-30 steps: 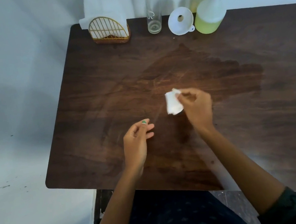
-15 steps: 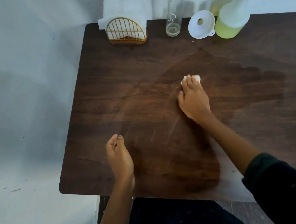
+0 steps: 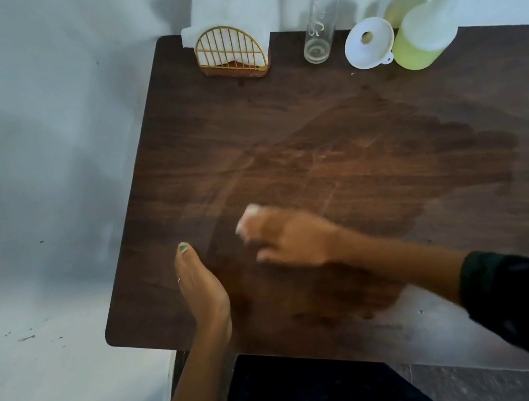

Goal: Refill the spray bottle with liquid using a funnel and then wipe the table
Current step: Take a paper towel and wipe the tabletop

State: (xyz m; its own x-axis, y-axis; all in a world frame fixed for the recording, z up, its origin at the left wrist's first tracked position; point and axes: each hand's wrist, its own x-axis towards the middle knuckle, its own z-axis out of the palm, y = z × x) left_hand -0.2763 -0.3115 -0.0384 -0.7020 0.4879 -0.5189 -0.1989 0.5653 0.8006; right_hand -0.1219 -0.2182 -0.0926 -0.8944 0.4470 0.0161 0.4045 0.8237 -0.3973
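Here, white tissue point(image 3: 247, 217) bunched under right hand point(image 3: 291, 239) fingertips, grip pinching it against wet table point(image 3: 314, 130)

Right hand point(image 3: 291, 239): blurred, knuckles up, fingers curled under, forearm reaching in from the right; left hand point(image 3: 200, 285): just beside it, edge-on, fingers straight together, thumb side up.
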